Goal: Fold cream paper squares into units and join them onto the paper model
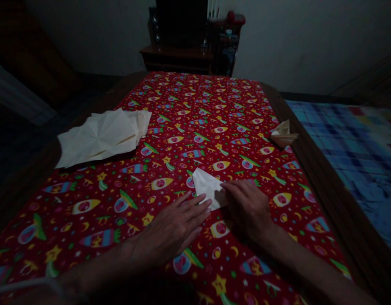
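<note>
A small folded piece of white paper (205,183) lies on the red patterned cloth in front of me. My left hand (179,222) is flat, its fingers stretched out, with the fingertips resting on the paper's lower left edge. At the right corner, the bent fingers of my right hand (249,205) are drawn together and grip the paper. Part of the paper's right side is hidden under that hand. Its thumb is not clearly visible.
On the left side of the table lies a stack of creased paper sheets (100,135). A small folded paper piece (283,134) sits near the right edge. The red cloth (183,114) covers a brown table. Beyond stands a wooden cabinet (176,53) with a dark screen (182,21).
</note>
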`<state>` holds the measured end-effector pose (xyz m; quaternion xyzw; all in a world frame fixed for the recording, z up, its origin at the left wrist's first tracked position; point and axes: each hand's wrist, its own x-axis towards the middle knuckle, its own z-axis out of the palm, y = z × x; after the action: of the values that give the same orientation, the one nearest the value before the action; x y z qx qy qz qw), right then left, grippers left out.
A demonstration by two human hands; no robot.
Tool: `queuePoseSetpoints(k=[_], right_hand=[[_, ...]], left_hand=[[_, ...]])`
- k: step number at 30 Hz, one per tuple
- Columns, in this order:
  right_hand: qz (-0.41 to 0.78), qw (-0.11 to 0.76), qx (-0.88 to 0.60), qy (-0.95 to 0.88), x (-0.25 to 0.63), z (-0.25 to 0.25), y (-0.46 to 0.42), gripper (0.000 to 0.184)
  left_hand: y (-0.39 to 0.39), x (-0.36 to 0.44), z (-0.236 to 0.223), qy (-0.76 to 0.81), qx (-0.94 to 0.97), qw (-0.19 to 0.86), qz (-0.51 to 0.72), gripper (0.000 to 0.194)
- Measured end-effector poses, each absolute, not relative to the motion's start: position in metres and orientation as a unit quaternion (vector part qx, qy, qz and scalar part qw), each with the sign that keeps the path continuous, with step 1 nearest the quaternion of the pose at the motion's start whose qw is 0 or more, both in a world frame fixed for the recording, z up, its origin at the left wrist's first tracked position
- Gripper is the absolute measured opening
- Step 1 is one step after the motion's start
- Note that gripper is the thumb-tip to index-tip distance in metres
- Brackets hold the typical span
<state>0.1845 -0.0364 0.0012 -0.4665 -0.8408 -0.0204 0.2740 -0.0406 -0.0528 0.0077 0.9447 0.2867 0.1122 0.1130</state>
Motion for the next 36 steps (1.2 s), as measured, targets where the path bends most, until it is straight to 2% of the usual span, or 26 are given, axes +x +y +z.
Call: queuePoseSetpoints(k=[2,3,6,9,17,25,36], right_hand=[[-0.018,0.264,-0.392,-0.881,0.183,0.002,-0.052,0.033],[-0.011,0.232,-0.38,-0.895,0.182,0.001,-0.061,0.039],[0.009,0.146,-0.369,-0.918,0.18,-0.003,-0.081,0.053],[0.01,0.097,-0.382,-0.919,0.189,-0.005,-0.086,0.066],[-0.056,0.087,-0.398,-0.912,0.216,-0.001,-0.083,0.055],[-0.032,0.143,-0.397,-0.906,0.188,-0.004,-0.073,0.054],[-0.055,0.204,-0.415,-0.885,0.205,-0.004,-0.072,0.03]], left_hand=[[-0.053,-0.04,0.007,0.288,0.944,0.111,0.116,0.04],[-0.053,-0.04,0.007,0.287,0.944,0.109,0.117,0.038],[-0.053,-0.04,0.005,0.287,0.944,0.104,0.125,0.038],[-0.054,-0.041,0.003,0.289,0.944,0.093,0.127,0.042],[-0.054,-0.041,0.008,0.286,0.949,0.08,0.106,0.039],[-0.055,-0.035,0.007,0.282,0.952,0.047,0.108,0.041],[-0.032,-0.022,0.004,0.292,0.948,0.068,0.105,0.047]])
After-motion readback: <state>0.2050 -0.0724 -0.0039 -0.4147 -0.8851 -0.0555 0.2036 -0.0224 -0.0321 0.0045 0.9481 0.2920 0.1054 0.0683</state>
